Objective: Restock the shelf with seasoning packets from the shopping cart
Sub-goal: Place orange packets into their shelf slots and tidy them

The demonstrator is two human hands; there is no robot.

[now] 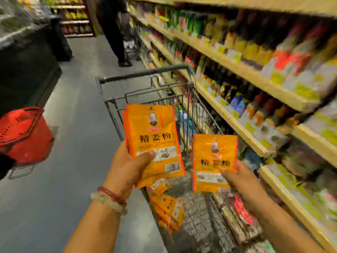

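Note:
My left hand (127,167) grips a stack of orange seasoning packets (153,132) upright above the shopping cart (144,73), thumb across the front packet. My right hand (240,181) pinches a single orange packet (213,156) by its lower right corner, held over the cart's right side. More orange packets (167,209) lie loose in the cart's basket below my hands. The shelf (237,125) runs along the right, its rows filled with blurred bottles and packets.
A red shopping basket (23,134) sits at the left edge beside a dark counter (27,61). A person (114,30) stands farther down the aisle next to the shelf. Grey floor lies between the cart and the counter.

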